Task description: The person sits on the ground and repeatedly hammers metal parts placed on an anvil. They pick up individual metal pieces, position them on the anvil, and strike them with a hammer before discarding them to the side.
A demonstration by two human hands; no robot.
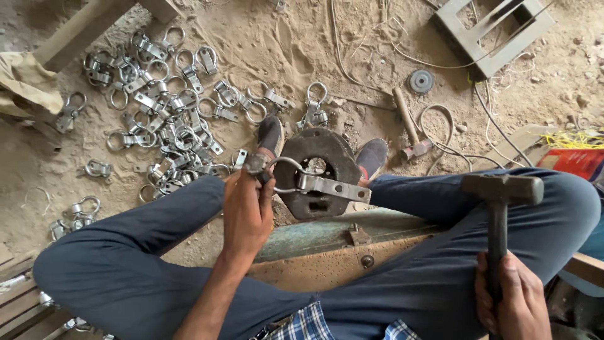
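My left hand (247, 208) grips one end of a shiny metal ring clamp (314, 182) and holds it over a dark, round iron block (321, 151) that stands between my feet. The clamp's flat strap points right across the block. My right hand (516, 299) is closed around the handle of a hammer (501, 189); its dark head is raised above my right knee, well clear of the clamp. I sit with both knees spread, in dark trousers.
A heap of several similar metal clamps (163, 107) lies on the sandy floor to the left. A second hammer (409, 126), a small disc (421, 81), loose wires (478, 88) and a metal frame (494, 25) lie ahead on the right. A rusty green bench (327, 233) is under me.
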